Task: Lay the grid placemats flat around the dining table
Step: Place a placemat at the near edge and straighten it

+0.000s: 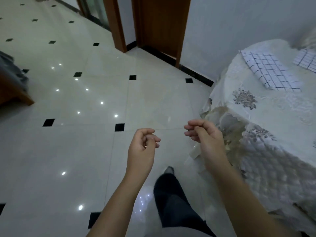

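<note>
A round dining table (266, 117) under a pale floral lace cloth fills the right side. One white grid placemat (270, 72) lies flat on its far left part. A second grid placemat (306, 59) shows at the right edge, partly cut off by the frame. My left hand (142, 145) hovers over the floor with fingers loosely curled and nothing in it. My right hand (204, 135) is raised beside the table's hanging cloth, its fingers also curled and empty. Both hands are well short of the placemats.
Glossy pale floor tiles (85, 151) with black diamond insets spread to the left. A wooden door frame (159, 26) stands at the back. Brown furniture (12, 89) with grey fabric sits at the left edge. My dark-trousered leg (172, 199) is below.
</note>
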Available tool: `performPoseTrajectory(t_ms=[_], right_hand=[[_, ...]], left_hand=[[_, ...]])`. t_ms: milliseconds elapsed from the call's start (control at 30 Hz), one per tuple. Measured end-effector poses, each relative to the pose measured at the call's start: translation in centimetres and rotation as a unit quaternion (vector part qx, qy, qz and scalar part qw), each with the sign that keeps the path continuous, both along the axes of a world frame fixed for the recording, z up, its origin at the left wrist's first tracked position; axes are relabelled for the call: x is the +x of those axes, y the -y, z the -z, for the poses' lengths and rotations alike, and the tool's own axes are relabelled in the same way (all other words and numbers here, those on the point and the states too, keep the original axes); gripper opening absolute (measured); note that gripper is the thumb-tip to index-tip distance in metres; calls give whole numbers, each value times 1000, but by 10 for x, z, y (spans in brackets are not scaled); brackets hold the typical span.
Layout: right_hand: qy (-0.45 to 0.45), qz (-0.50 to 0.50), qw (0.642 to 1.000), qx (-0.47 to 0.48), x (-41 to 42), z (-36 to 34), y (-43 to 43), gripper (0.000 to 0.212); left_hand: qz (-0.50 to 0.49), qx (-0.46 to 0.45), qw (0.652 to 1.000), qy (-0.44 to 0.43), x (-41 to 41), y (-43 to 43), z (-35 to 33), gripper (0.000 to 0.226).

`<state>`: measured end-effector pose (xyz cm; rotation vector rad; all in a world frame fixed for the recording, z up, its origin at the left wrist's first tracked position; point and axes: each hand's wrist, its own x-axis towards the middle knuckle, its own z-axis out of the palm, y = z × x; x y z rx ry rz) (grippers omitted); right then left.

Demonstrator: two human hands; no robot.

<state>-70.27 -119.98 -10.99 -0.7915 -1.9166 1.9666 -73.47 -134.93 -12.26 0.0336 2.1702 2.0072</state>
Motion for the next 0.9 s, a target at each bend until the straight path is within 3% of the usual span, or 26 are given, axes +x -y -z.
performPoseTrajectory(t_ms=[367, 633, 900], right_hand=[[-26, 125, 992, 18, -190, -13, -144, 30], [-4, 211, 978, -1, -270, -2, -216, 30], [-15, 384, 923, -29, -376, 1, -305, 31]], left_hand=[[185, -30, 981, -45, -224, -171, -17, 27], [279, -26, 960, 1, -327, -262, 0, 25], [426, -50, 903, -21, -462, -370, 8, 27]])
